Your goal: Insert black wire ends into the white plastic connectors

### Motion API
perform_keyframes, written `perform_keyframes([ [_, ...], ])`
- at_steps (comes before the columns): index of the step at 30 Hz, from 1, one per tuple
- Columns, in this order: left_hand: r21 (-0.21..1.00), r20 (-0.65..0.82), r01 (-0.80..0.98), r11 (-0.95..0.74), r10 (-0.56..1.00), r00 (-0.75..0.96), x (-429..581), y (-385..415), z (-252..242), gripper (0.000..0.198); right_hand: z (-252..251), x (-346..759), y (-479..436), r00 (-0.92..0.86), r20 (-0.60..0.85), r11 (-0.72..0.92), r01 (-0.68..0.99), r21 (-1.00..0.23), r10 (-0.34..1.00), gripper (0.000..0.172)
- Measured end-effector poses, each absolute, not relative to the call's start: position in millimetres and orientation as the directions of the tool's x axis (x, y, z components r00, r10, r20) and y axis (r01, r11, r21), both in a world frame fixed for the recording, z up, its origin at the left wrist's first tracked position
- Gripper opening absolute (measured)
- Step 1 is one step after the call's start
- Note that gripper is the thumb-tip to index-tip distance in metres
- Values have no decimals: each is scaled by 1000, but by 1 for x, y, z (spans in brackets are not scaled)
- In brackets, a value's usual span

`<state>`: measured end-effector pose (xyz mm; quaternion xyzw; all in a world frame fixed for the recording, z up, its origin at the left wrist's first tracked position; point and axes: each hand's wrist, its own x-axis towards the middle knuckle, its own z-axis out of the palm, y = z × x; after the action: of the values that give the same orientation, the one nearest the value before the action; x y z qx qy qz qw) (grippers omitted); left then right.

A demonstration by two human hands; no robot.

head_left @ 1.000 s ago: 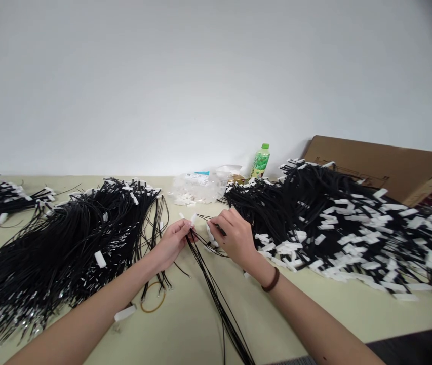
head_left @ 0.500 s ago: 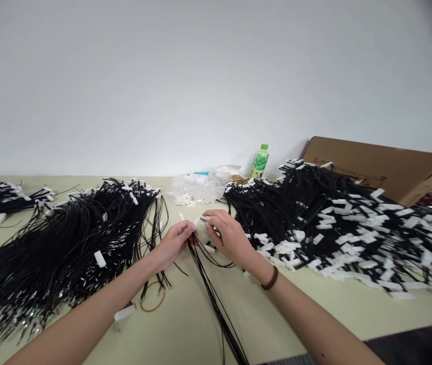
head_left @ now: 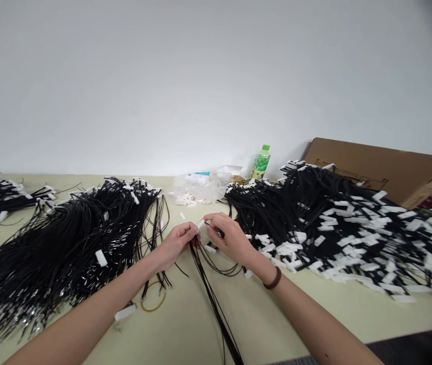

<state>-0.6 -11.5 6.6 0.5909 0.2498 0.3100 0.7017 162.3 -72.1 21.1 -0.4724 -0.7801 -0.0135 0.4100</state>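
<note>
Pinching white connector [head_left: 200,224], unlabelled

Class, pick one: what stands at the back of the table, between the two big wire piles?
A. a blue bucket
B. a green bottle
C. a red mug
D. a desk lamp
B: a green bottle stands by the wall, behind the hands, beside a clear bag.

left hand [head_left: 175,243] pinching black wires [head_left: 216,299] | right hand [head_left: 231,237] on white connector [head_left: 200,224]

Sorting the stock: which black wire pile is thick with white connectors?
The right pile, before the cardboard box; the left pile shows few.
</note>
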Motion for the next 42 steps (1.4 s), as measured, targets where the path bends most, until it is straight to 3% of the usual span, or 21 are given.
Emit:
perform_keyframes([
  [27,979,-3,-147,139,735,678,-1,-12,8,34,23,165,-73,-278,661,579,763,-288,697,16],
  [42,979,3,-151,137,733,680,-1,-14,10,34,20,164,-71,-232,654,556,757,-344,720,16],
])
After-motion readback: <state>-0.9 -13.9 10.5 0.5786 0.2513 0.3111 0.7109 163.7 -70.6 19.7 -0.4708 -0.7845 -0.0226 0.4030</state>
